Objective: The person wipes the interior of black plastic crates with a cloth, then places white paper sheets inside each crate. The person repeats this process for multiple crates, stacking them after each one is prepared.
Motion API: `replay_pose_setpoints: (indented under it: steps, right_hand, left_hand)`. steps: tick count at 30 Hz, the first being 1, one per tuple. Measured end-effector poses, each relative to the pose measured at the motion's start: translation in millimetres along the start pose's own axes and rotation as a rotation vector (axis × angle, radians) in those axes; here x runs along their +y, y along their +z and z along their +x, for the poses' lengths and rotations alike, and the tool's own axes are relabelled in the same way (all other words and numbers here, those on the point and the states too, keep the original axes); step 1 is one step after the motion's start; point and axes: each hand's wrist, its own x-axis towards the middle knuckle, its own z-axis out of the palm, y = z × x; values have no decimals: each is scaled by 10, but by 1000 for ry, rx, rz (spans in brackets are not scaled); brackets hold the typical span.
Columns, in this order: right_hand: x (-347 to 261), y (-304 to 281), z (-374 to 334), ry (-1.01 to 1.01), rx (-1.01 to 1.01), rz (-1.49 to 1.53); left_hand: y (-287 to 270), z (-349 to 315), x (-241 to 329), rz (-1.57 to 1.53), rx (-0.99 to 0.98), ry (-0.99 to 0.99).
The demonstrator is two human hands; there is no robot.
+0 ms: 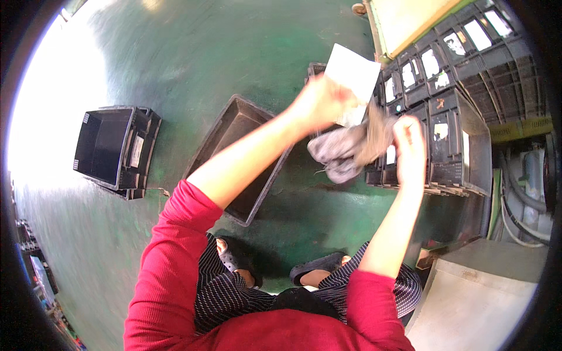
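The grey-brown cloth bundle (339, 153) is between your two hands, blurred, above the green floor (187, 64). Your left hand (325, 105) grasps a white sheet (356, 69) beside it. Your right hand (410, 137) has curled fingers at its brown edge; you cannot tell whether they grip. Stacked black bins (448, 171) stand beyond on your right; a black tray (252, 190) lies under your left forearm.
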Motion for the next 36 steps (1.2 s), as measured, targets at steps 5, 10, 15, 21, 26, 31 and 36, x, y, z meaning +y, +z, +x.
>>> replay_pose_setpoints:
  steps: [5,10,15,21,26,31,36]
  right_hand:
    - [187,-512,755,46,-240,-76]
    - [31,-410,724,89,-115,-45]
    - [532,-170,1358,172,145,-608]
    - [-14,-499,1560,169,-112,-306]
    - [-215,-764,1456,7,-186,-403]
    - [-734,-190,1369,69,-315,73]
    - [-1336,405,1251,12,-358,472]
  left_hand:
    - [243,822,437,138,-393,-227]
    - [592,1317,751,-483,-109,-225]
    - [441,1970,417,-881,-273,-315]
    - [-176,1465,721,-384,75,-254]
    - [-400,1061,561,-547,123,-271]
    - [-1114,88,89,-48,210,-443]
    - [-1607,-2177,-1062,951,772,-659]
